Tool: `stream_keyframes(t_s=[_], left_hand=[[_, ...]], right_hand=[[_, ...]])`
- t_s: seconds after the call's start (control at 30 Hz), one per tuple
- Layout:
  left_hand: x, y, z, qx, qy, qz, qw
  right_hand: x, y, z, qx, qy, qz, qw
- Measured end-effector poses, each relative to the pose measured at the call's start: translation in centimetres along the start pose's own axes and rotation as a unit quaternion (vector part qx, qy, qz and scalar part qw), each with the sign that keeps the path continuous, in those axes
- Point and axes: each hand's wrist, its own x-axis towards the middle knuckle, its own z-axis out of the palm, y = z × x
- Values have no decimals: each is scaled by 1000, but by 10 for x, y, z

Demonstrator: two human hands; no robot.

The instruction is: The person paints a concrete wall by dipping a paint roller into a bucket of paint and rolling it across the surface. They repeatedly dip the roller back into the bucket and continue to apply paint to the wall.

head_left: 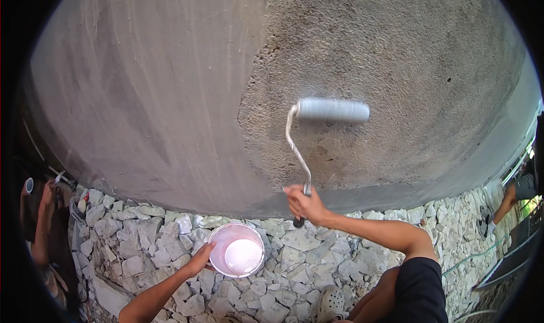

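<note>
My right hand (pixel 306 204) is closed round the dark handle of a paint roller. Its bent metal frame rises to the white roller sleeve (pixel 333 110), which is blurred and lies against the rough, textured part of the wall (pixel 396 57). At the lower centre, my left hand (pixel 201 258) grips the left rim of a pinkish bucket (pixel 237 225) with white liquid in the bottom. The bucket is held over the stones, tilted so that its inside shows.
Broken stones (pixel 303 239) cover the ground along the wall's base. At the far left a person's arms (pixel 42 227) show, with a small cup (pixel 29 185). Another person's leg (pixel 504 203) is at the right, near a green hose (pixel 473 255). Smooth grey wall (pixel 153 96) fills the upper left.
</note>
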Motion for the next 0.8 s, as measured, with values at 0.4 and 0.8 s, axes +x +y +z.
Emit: stream_keyframes(t_s=[0.4, 0.8], left_hand=[[-2, -5, -1, -5, 0, 3, 1000], [-7, 1, 1, 8, 4, -1, 1000]], right_hand=[[-12, 50, -6, -4, -34, 80, 996], [-29, 56, 8, 28, -19, 150, 988]])
